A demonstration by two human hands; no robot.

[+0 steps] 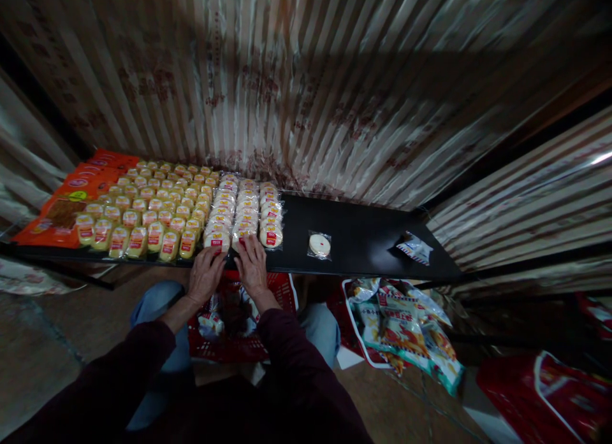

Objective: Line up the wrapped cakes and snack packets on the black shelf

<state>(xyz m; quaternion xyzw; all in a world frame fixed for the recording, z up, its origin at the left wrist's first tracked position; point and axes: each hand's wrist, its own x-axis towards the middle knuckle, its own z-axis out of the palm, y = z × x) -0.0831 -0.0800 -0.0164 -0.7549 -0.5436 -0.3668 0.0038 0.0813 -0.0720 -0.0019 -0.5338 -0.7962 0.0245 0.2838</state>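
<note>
Clear-wrapped round white crackers [223, 214] stand in overlapping columns on a black shelf [354, 218]. My left hand [206, 275] is at the front of the first white column, fingers stretched forward and touching its nearest packet. Beside it, my right hand [252, 265] lies with spread fingers against the front packet of the second column [247, 208]. Neither hand visibly grips a packet. A third, shorter column [271, 224] stands to the right. Farther right, one round cracker packet [319, 245] lies flat by itself.
Yellow wrapped cakes [153, 205] fill the shelf's left part in rows, beside orange bags [60, 208]. A small silvery packet [414, 248] lies at the right end. Below are a red basket [282, 291] between the knees and another basket [354, 304] heaped with snack bags [401, 320].
</note>
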